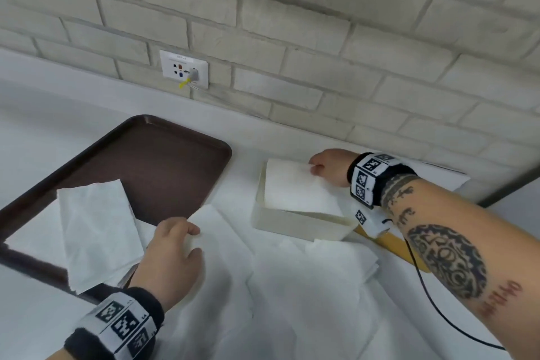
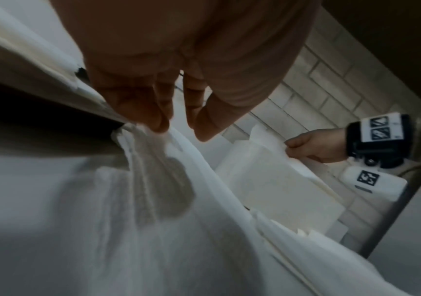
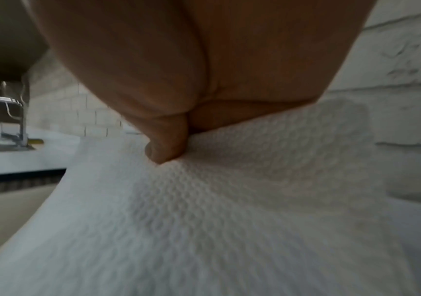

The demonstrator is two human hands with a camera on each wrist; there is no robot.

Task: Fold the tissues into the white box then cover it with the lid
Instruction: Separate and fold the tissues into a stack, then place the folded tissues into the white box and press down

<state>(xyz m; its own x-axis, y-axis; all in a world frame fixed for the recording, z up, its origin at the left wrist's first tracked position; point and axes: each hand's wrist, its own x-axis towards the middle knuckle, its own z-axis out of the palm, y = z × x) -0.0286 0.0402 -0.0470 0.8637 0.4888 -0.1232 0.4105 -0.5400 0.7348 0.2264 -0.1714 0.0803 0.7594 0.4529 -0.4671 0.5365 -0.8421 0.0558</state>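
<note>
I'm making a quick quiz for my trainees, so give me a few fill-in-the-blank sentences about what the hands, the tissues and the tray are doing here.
1. The right hand pinches a folded tissue lying over the open white ____.
2. The left hand rests on a tissue spread on the ____.
3. A loosely folded tissue lies partly on the ____ tray.
4. On the brick wall behind the tray is a white ____.

Missing words: box; counter; brown; socket
</note>
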